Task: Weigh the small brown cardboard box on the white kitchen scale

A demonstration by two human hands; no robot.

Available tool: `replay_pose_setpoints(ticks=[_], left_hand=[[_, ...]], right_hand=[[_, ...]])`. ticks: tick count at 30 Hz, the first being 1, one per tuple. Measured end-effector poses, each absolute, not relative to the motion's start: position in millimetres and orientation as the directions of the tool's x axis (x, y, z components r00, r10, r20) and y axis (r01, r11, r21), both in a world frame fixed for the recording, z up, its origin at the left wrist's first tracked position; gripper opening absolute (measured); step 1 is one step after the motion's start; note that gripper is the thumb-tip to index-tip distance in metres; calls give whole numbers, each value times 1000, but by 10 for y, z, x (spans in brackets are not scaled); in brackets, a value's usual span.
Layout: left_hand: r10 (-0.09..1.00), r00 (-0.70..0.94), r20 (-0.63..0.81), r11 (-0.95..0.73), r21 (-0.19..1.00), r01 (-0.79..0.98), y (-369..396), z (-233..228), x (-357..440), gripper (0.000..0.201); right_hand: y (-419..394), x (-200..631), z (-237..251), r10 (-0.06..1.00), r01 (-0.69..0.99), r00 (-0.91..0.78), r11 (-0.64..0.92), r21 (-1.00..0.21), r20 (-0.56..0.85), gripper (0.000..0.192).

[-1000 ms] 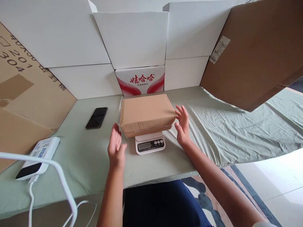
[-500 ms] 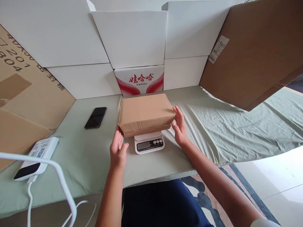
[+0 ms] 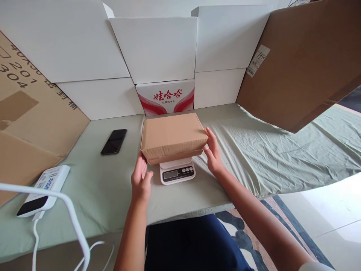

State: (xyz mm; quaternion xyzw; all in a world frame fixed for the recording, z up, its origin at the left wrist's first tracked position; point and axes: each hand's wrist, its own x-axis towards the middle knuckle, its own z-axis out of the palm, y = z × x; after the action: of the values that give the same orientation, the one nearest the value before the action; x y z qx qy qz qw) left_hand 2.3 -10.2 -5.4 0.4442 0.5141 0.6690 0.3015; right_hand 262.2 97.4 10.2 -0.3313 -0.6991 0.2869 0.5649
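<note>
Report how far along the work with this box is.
Done: the cardboard box appears to rest on the white digital scale. In hand: the left hand and right hand are at the box's opposite sides, apparently touching it. Remaining, seemingly: neither hand is clear of it yet, and the display shows no legible figures.

Small cardboard box (image 3: 173,133) on top of white digital scale (image 3: 178,174), toward near edge of green-clothed tabletop (image 3: 93,195); contact underneath hidden. Left hand (image 3: 141,178) on box's near left corner, fingers against it, thumb off to the side. Right hand (image 3: 213,154) on box's right end, fingers along side, thumb by lower edge. Black phone (image 3: 114,142) flat, left of box. White device (image 3: 45,190) with cable (image 3: 35,241) at tabletop's near left corner. Red-and-white carton (image 3: 165,96) at far edge, between white boxes. Large brown carton (image 3: 299,64) on right, printed carton (image 3: 28,98) along left edge.
</note>
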Motion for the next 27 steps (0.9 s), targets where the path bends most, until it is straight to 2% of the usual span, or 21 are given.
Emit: replay_pose_setpoints(ticks=[12, 27], left_hand=[[852, -435, 291, -287, 955, 75, -105, -63, 22, 85], [855, -415, 311, -305, 949, 82, -108, -61, 21, 82]], right_hand=[[982, 2625, 107, 788, 159, -152, 615, -772, 597, 68], [998, 2622, 102, 798, 104, -146, 600, -793, 585, 65]])
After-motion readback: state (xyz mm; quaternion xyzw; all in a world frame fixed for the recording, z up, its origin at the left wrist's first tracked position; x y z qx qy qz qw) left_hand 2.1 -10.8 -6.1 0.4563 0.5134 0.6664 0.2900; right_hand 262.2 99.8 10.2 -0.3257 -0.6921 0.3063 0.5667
